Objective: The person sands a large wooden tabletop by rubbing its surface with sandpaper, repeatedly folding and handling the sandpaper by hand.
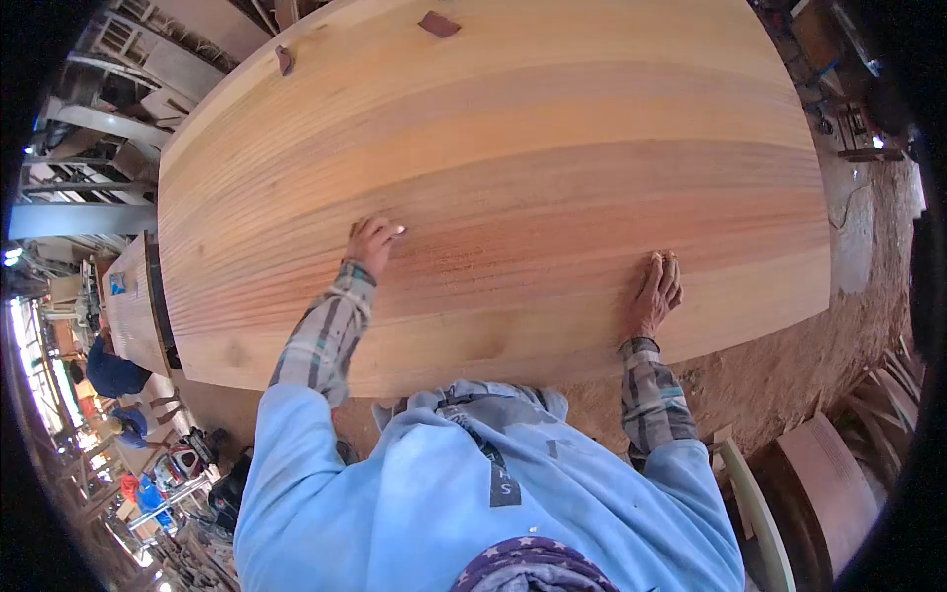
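A large wooden panel (552, 109) with striped grain spreads out in front of me. My left hand (371, 247) is over its near left part, fingers curled around a small whitish, shiny piece (400, 230) whose kind I cannot make out. My right hand (655, 294) rests on the panel near its right front edge, fingers mostly stretched forward, with pale specks at the fingertips. Between the hands, a reddish-brown stretch of wood (473, 261) carries fine crumbs. Two scraps of brown sandpaper-like sheet (439, 25) (285, 60) lie toward the panel's far edge.
To the left stands another wooden panel (136, 301), with a person in dark clothing (116, 370) beside it. Boards and racks (109, 123) line the far left. Curved wood pieces (824, 474) stand at the lower right, and a dirt floor (760, 385) borders the panel.
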### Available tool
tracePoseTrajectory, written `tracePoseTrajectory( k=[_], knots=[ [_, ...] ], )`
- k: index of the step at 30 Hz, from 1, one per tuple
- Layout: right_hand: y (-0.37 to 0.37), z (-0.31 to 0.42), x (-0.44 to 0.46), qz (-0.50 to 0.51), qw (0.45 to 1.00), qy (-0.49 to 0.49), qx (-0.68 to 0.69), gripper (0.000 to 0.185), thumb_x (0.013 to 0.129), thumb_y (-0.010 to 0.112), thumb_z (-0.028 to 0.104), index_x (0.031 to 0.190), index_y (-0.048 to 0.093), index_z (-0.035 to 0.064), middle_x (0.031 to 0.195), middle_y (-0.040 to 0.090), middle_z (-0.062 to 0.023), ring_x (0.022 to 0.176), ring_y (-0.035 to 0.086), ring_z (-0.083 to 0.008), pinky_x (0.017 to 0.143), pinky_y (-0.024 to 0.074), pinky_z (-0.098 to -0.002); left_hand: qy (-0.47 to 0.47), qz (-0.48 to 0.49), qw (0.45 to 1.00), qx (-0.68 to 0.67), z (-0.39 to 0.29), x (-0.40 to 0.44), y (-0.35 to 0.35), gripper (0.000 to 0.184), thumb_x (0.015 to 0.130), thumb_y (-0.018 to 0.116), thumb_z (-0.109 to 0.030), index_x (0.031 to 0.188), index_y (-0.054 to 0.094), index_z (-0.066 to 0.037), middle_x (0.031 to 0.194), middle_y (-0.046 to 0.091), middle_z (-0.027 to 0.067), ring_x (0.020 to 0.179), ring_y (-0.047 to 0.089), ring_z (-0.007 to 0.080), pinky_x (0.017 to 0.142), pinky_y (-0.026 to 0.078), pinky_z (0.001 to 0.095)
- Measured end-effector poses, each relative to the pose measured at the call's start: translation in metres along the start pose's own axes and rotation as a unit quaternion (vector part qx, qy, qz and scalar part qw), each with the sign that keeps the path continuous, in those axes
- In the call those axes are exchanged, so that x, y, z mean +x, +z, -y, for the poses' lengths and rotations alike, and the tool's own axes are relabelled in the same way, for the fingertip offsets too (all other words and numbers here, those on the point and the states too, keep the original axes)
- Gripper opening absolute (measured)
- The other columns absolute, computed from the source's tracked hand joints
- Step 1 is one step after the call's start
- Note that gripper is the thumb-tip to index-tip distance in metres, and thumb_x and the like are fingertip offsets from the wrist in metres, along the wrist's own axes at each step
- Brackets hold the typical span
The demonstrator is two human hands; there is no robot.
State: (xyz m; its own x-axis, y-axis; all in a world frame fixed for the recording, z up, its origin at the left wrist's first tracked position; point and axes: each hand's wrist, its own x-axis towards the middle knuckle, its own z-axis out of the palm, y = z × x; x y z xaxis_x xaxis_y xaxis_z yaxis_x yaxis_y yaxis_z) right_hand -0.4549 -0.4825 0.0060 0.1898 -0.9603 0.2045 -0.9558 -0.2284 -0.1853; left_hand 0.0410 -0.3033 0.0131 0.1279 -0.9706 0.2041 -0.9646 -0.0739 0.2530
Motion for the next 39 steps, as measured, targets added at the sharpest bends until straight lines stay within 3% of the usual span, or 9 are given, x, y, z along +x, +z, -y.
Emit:
tracePoseTrajectory(
  k=[5,10,16,21,28,29,32,37,39],
  knots=[
    [0.001,-0.001,-0.001,-0.002,1.000,-0.008,-0.016,0.044,0.094,0.051,0.024,0.137,0.045,0.0132,0.149,0.036,-0.0099,0.139,0.031,-0.0258,0.110,0.0206,-0.0461,0.005,-0.053,0.996,-0.067,-0.090,0.064,0.074,0.011,0.077,0.065,-0.009,0.085,0.070,-0.015,0.087,0.061,0.0072,0.088,0.057,0.0317,0.071,0.047,0.0421],
    [0.008,-0.005,0.000,-0.011,1.000,-0.001,-0.014,0.044,0.095,0.049,0.024,0.137,0.044,0.0138,0.148,0.038,-0.0099,0.138,0.032,-0.0267,0.110,0.0197,-0.0459,0.033,0.054,0.987,-0.148,-0.244,0.186,0.125,0.028,0.074,0.058,-0.008,0.100,0.064,-0.014,0.108,0.055,0.0093,0.111,0.050,0.0317,0.092,0.046,0.0444],
    [0.001,-0.003,0.000,-0.020,0.999,-0.021,0.018,0.042,0.095,0.047,0.022,0.136,0.047,0.0123,0.147,0.041,-0.0103,0.138,0.033,-0.0268,0.109,0.0205,-0.0458,0.085,-0.083,0.987,-0.105,-0.117,0.093,0.127,0.036,0.076,0.057,-0.008,0.108,0.067,-0.021,0.112,0.062,0.0086,0.106,0.054,0.0336,0.091,0.044,0.0483],
    [-0.004,0.006,0.001,-0.022,1.000,-0.014,0.011,0.042,0.096,0.045,0.023,0.137,0.046,0.0120,0.146,0.041,-0.0106,0.138,0.033,-0.0270,0.108,0.0206,-0.0464,-0.017,0.038,0.999,0.031,0.022,-0.023,-0.022,0.026,0.075,0.062,-0.003,0.095,0.070,-0.017,0.095,0.065,0.0089,0.096,0.058,0.0331,0.083,0.045,0.0455],
    [-0.004,0.001,0.001,0.000,1.000,-0.012,-0.029,0.043,0.094,0.049,0.018,0.137,0.045,0.0148,0.148,0.038,-0.0090,0.139,0.031,-0.0260,0.109,0.0210,-0.0458,0.012,-0.008,0.970,-0.244,-0.140,0.092,0.111,0.027,0.085,0.056,-0.006,0.109,0.068,-0.012,0.097,0.061,0.0084,0.094,0.057,0.0267,0.080,0.045,0.0406],
    [0.001,-0.002,0.002,-0.008,0.999,-0.018,-0.032,0.043,0.094,0.049,0.018,0.137,0.045,0.0148,0.148,0.038,-0.0090,0.139,0.031,-0.0260,0.109,0.0210,-0.0458,-0.091,0.059,0.954,-0.280,-0.179,0.130,0.158,0.028,0.086,0.057,-0.013,0.113,0.064,-0.015,0.112,0.057,0.0084,0.107,0.052,0.0276,0.092,0.042,0.0412],
    [0.008,-0.010,0.001,-0.022,0.999,-0.037,-0.024,0.042,0.097,0.046,0.027,0.137,0.045,0.0151,0.146,0.041,-0.0096,0.137,0.034,-0.0276,0.109,0.0213,-0.0464,0.060,0.147,0.984,-0.077,-0.257,0.196,0.118,0.033,0.087,0.052,-0.016,0.119,0.060,-0.020,0.126,0.053,0.0064,0.124,0.046,0.0291,0.105,0.038,0.0438],
    [-0.002,0.002,0.000,-0.019,0.999,-0.047,-0.002,0.045,0.095,0.050,0.029,0.137,0.045,0.0138,0.148,0.038,-0.0102,0.137,0.033,-0.0277,0.108,0.0225,-0.0462,0.060,0.036,0.997,-0.042,-0.116,0.090,0.125,0.029,0.088,0.054,-0.014,0.114,0.064,-0.021,0.129,0.053,0.0074,0.122,0.046,0.0294,0.106,0.037,0.0443],
    [0.005,-0.003,-0.001,-0.030,0.999,-0.043,-0.005,0.044,0.096,0.048,0.028,0.137,0.045,0.0129,0.148,0.039,-0.0117,0.136,0.034,-0.0294,0.108,0.0228,-0.0469,0.008,-0.023,1.000,-0.014,-0.035,0.015,0.055,0.030,0.076,0.066,-0.022,0.106,0.069,-0.022,0.111,0.064,0.0042,0.114,0.053,0.0292,0.101,0.039,0.0489]
  ],
)
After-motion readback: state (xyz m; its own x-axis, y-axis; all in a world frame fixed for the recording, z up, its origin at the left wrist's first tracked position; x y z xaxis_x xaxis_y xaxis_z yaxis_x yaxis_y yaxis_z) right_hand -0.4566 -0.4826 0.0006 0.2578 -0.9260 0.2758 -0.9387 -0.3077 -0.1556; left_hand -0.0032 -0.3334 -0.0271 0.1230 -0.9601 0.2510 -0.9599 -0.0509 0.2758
